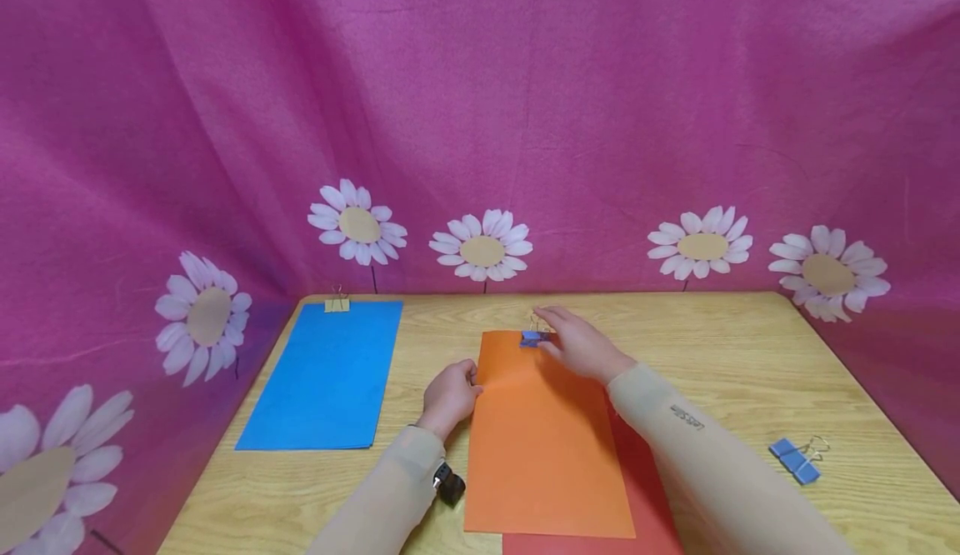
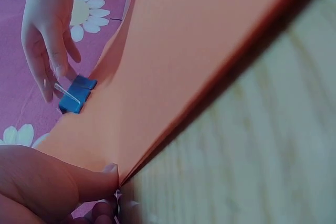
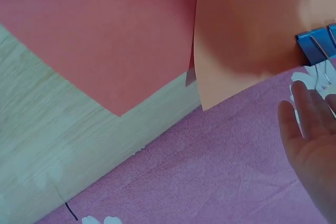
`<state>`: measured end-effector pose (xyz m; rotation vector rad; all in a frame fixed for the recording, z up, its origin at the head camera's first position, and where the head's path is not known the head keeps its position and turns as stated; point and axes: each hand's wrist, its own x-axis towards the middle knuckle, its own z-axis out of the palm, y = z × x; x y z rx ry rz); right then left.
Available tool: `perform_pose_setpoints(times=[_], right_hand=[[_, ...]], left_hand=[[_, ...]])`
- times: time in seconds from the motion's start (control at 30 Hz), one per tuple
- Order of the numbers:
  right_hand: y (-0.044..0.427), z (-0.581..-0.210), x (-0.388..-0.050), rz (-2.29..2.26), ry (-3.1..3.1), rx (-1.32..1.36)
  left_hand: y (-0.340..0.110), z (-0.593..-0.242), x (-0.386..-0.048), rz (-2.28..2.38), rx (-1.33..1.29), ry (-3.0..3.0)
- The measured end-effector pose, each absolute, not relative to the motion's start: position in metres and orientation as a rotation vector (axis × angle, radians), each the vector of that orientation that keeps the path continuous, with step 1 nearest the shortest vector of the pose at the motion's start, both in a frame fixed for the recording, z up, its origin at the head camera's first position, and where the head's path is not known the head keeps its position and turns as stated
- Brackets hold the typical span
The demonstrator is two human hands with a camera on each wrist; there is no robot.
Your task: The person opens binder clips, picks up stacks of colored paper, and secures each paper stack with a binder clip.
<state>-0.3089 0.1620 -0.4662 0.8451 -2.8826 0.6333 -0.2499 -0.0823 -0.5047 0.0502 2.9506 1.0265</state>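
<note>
A stack of orange paper (image 1: 547, 455) has a blue binder clip (image 1: 530, 339) on its far edge, its wire handles sticking up. At the stack's left edge, my left hand (image 1: 450, 397) pinches the paper between thumb and fingers, and the left wrist view shows the thumb (image 2: 100, 182) on top near the corner. My right hand (image 1: 585, 347) is beside the clip with its fingers extended. In the right wrist view its fingertips (image 3: 299, 88) are close to the handles of the clip (image 3: 315, 48); whether they touch is unclear. Red paper (image 1: 645, 497) lies partly under the orange stack.
On the left of the wooden table (image 1: 712, 347) lies blue paper (image 1: 322, 380) with a yellow binder clip (image 1: 337, 305) at its far edge. A loose blue binder clip (image 1: 797, 459) lies on the right. A pink flowered cloth (image 1: 585, 122) hangs around the table.
</note>
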Motion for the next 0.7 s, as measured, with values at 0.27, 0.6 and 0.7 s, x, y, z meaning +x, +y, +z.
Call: perform_pose_setpoints(times=[0.27,0.6,0.7], right_hand=[[0.171,-0.464,-0.305,0.636,-2.833,0.871],[0.186,-0.465,-0.286,0.543,-2.789,0.893],[0.190,-0.464,-0.277,0.495,-2.815,0.886]], left_hand=[[-0.083,-0.503,-0.250,1.018,0.033,2.926],[-0.083,-0.504,-0.252,1.009,0.017,2.924],[-0.083,-0.503,-0.251,1.004,0.012,2.921]])
